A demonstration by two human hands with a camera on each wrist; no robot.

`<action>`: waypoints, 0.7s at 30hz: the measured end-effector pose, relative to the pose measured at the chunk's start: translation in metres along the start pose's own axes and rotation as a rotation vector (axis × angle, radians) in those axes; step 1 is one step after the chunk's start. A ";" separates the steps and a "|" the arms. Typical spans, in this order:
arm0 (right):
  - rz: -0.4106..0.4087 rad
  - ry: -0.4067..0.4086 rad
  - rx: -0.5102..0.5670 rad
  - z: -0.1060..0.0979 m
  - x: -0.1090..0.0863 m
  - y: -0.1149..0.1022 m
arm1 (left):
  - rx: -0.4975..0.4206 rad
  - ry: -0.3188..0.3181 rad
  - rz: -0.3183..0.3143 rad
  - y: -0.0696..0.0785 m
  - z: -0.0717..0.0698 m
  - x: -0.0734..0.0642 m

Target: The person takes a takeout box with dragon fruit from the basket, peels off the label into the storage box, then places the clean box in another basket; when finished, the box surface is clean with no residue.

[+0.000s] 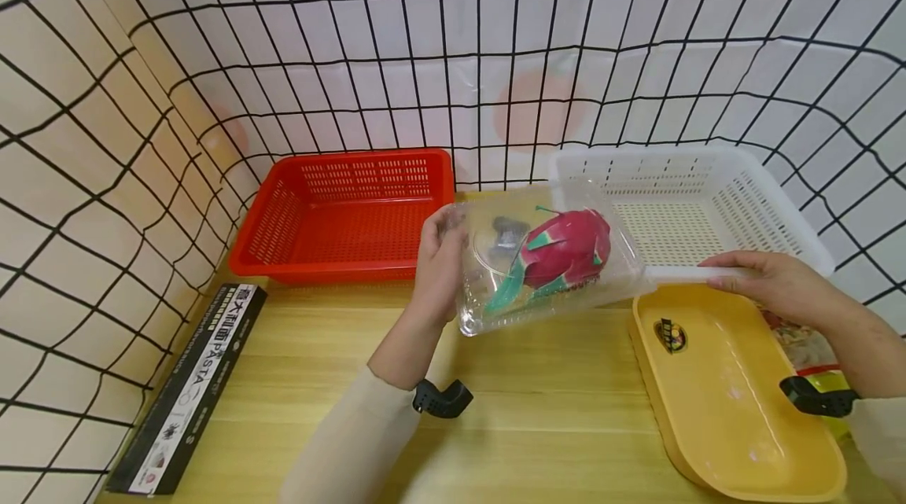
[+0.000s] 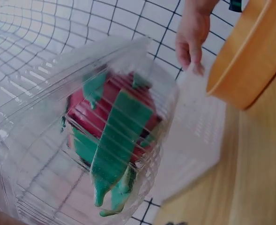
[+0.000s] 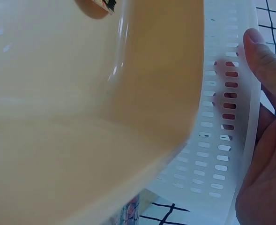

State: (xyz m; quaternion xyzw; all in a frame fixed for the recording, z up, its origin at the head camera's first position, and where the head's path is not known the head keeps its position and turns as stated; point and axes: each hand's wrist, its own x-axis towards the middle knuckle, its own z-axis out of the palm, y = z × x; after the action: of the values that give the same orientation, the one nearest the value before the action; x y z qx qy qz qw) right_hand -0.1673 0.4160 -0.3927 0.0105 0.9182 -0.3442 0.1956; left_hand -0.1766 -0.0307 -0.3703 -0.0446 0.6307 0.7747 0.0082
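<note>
A clear plastic container (image 1: 481, 296) with a pink dragon fruit (image 1: 566, 248) inside is raised above the table. My left hand (image 1: 439, 264) holds it by its left edge. Green scales of the fruit show through the ribbed plastic in the left wrist view. On the right, my right hand (image 1: 771, 284) grips the near rim of a white slotted basket (image 1: 753, 201), thumb on one side of the wall and fingers on the other. The container hides the basket's near left part in the head view. A dark grey patch beside the fruit is too blurred to identify.
A red basket (image 1: 276, 248) stands at the back left. At the near right lies a yellow tray (image 1: 736, 402), a sticker inside it. A black pasta box (image 1: 191, 394) lies at the left. Black wire mesh (image 1: 477, 56) encloses the back and sides. Colourful packaging (image 1: 800, 343) is partly hidden under the right forearm.
</note>
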 end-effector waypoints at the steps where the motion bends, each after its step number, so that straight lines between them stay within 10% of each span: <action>1: -0.002 -0.005 0.006 0.000 0.000 0.000 | -0.002 0.006 -0.004 0.002 0.004 0.003; 13: -0.024 -0.019 -0.025 -0.004 0.000 -0.001 | 0.151 0.070 -0.017 0.022 0.066 0.041; 21: -0.036 0.005 -0.065 -0.004 -0.002 0.000 | 0.345 -0.001 0.030 0.030 0.108 0.058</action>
State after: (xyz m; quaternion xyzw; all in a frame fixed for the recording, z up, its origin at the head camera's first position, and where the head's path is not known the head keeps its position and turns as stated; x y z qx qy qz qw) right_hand -0.1672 0.4185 -0.3889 -0.0115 0.9294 -0.3178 0.1876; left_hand -0.2432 0.0663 -0.3235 -0.0330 0.7547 0.6552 0.0045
